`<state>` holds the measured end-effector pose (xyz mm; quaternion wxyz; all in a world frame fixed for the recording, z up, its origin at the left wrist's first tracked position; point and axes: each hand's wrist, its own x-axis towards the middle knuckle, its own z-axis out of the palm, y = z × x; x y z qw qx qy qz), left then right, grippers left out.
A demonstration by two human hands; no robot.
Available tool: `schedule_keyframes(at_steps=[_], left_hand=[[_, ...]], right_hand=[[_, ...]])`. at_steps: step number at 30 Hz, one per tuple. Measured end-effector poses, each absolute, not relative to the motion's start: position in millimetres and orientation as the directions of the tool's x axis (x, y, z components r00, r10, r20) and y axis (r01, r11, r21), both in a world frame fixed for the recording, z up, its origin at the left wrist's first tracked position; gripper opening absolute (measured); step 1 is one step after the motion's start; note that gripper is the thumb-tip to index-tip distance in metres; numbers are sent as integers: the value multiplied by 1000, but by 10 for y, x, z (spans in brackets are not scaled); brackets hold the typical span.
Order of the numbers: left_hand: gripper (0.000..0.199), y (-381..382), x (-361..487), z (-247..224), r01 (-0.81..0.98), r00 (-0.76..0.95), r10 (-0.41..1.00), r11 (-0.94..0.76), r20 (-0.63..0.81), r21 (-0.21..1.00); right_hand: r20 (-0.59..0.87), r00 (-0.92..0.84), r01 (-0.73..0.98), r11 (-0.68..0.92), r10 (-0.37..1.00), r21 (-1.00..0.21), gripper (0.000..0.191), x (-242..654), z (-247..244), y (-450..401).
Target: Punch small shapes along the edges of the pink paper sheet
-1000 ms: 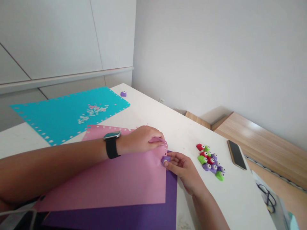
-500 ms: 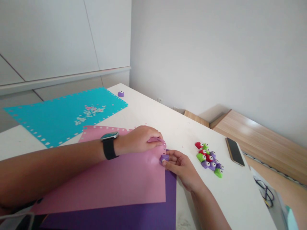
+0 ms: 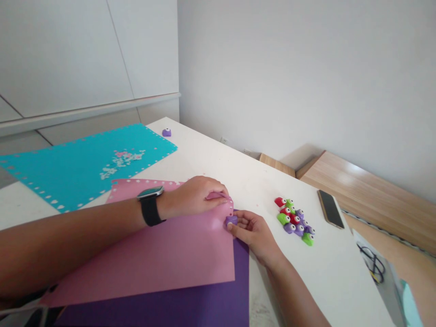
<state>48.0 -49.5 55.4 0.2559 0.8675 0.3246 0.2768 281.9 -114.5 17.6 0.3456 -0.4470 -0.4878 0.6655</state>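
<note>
A pink sheet of paper (image 3: 190,250) with punched holes along its far edge lies over a purple sheet (image 3: 163,306). My left hand (image 3: 194,195) is closed on the pink sheet's far right corner, which curls up between thumb and fingers. On the right edge of that sheet sits a small purple craft punch (image 3: 231,220), gripped between the thumb and fingers of my right hand (image 3: 254,231). A few holes show just beyond the punch. Whether the punch is pressed down, I cannot tell.
Red, green and purple craft punches (image 3: 294,219) cluster on the white table (image 3: 272,281), with a phone (image 3: 330,209) farther right. A blue sheet (image 3: 75,168) with punched edges carries paper bits (image 3: 122,159). Another purple punch (image 3: 166,132) stands near the far corner.
The purple punch and my right hand have shifted slightly along the pink sheet's edge, and the punch has turned a little. My left hand keeps its hold. The view has moved slightly.
</note>
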Motion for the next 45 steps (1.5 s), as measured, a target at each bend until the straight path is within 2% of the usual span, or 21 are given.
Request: schedule_keyframes(at_steps=[22,25,31,35,38,42,45], left_hand=[[21,-492,481,569,407,622,707,-660,338,631],[20,-486,475,569,430,613,721,-648,323,629],[20,-454,479,525,484,623,725,-652,293,583],[21,-424,475,451,518,633,723,-661,276,543],[22,-405,478,376,537,637,726,-660,261,525],[21,-395,495,291,523,661,705,-679,258,515],[20,-389,499,260,493,687,680,-695,257,523]], right_hand=[[-99,-345,-9,-108,933,-994,32,2712,157,-1211],[-128,-366,-42,-154,922,-987,32,2747,162,-1178],[-337,-362,-156,-413,869,-897,43,2945,232,-1068],[-345,-260,-280,-412,902,-867,47,3115,313,-978],[-315,-203,-309,-366,927,-878,48,3212,319,-921],[-253,-32,-223,-254,967,-941,46,3230,210,-810],[-150,76,0,-151,986,-989,40,3166,88,-641]])
